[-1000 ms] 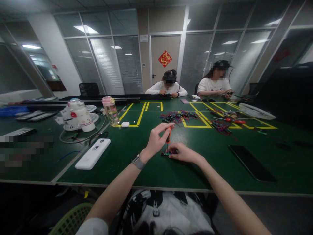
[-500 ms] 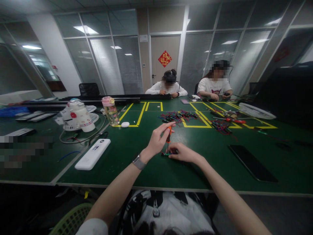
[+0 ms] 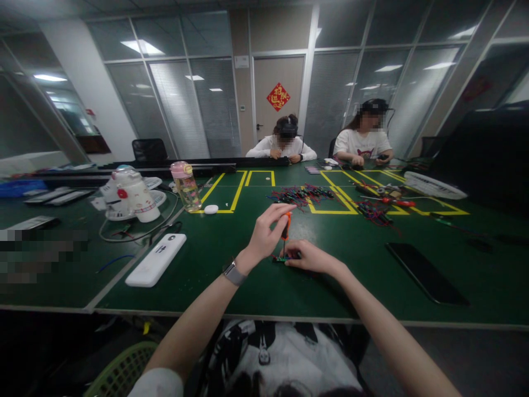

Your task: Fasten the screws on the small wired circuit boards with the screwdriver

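Head view: the left hand (image 3: 265, 234) is partly closed around the orange-and-black handle of a screwdriver (image 3: 285, 229), its thumb against the side and its fingers reaching over the top. The shaft points almost straight down to a small green circuit board (image 3: 279, 259), which lies on the green table (image 3: 198, 270) in front of the person. The right hand (image 3: 312, 257) is also partly closed, thumb and bent fingers pinching the board's right end; the exact fingertip contact is hidden. The step in hand looks like turning a screw, though the tip is too small to tell whether it is seated. To do it well, I would hold the shaft square to the board, press lightly from above while the fingers turn, and brace the board flat with the right fingertips clear of the tip, stopping once it feels snug. As for writing, the red diamond sign (image 3: 278, 97) on the door (image 3: 264, 74) bears gold Chinese characters, probably 招财进宝. The white device (image 3: 157, 260) carries a dark mark, perhaps 14, but I cannot be sure. The plaque (image 3: 242, 62) beside the door is too small to read, and no brand name is legible.
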Demonstrator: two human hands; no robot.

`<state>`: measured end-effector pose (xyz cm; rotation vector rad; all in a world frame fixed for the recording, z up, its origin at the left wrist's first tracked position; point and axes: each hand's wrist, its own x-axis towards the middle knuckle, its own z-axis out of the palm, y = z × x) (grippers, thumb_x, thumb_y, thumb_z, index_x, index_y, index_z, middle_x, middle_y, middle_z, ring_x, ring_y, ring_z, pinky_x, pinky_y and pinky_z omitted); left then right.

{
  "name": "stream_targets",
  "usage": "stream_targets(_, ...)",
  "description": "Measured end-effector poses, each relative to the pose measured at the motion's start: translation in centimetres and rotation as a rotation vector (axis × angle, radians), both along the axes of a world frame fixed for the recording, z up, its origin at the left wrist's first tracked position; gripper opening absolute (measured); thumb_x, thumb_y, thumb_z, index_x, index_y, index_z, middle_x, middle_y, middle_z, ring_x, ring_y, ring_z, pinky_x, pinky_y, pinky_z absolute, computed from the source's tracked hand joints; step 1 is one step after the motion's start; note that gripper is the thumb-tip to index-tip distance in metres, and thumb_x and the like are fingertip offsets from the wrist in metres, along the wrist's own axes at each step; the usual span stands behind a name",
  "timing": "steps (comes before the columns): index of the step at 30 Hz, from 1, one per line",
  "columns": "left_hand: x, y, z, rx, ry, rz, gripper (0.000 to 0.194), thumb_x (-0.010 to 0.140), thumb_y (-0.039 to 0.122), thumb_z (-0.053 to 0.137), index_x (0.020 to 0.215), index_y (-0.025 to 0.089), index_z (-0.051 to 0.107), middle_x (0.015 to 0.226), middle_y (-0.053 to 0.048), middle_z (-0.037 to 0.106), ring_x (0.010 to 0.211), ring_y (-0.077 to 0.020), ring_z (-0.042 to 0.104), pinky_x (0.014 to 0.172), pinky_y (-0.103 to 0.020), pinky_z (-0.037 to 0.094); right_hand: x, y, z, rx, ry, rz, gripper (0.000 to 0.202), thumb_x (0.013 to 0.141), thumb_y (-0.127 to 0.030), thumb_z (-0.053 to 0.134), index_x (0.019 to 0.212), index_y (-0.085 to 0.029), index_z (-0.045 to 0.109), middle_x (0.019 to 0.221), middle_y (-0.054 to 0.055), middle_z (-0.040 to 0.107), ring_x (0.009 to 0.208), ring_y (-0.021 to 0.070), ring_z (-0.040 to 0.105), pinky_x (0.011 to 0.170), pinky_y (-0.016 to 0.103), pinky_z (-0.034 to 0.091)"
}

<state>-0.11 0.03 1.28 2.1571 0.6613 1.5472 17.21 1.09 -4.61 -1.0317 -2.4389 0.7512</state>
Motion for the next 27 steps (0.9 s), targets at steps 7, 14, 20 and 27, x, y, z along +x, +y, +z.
stream_targets(7,0.25,0.17,-0.08,-0.007,-0.028,0.071,0.016,0.086,0.027,0.065,0.099,0.020,0.071,0.086,-0.002,0.057,0.076,-0.0120,0.059,0.063,-0.020,0.051,-0.10,-0.18,0.35,0.009,-0.015,-0.009,0.016,0.075,-0.015,0.069,0.091,-0.015,0.070,0.070,0.000,0.058,0.064,0.0128,0.051,0.060,0.023,0.039)
stream_targets(14,-0.05,0.11,0.01,0.014,0.020,0.072,0.022,0.094,0.028,0.053,0.109,0.021,0.067,0.100,-0.006,0.061,0.090,-0.0154,0.059,0.077,-0.027,0.051,-0.05,-0.14,0.27,0.018,-0.016,-0.008,0.016,0.075,-0.015,0.070,0.091,-0.016,0.070,0.070,-0.001,0.057,0.064,0.0127,0.050,0.061,0.023,0.039)
stream_targets(20,0.09,0.34,-0.19,-0.004,0.008,0.035,0.024,0.093,0.026,0.055,0.114,0.020,0.065,0.099,-0.006,0.065,0.085,-0.0150,0.062,0.075,-0.027,0.051,-0.07,-0.08,0.32,0.021,-0.025,-0.003,0.017,0.075,-0.016,0.070,0.092,-0.015,0.070,0.070,-0.001,0.057,0.064,0.0129,0.050,0.061,0.023,0.038)
stream_targets(27,-0.08,0.48,-0.21,0.067,-0.004,0.126,0.014,0.084,0.028,0.068,0.095,0.020,0.070,0.083,-0.002,0.058,0.078,-0.0141,0.056,0.072,-0.027,0.048,-0.01,-0.09,0.26,0.028,-0.028,-0.012,0.019,0.075,-0.015,0.070,0.094,-0.015,0.071,0.073,0.000,0.059,0.066,0.0135,0.051,0.063,0.024,0.039)
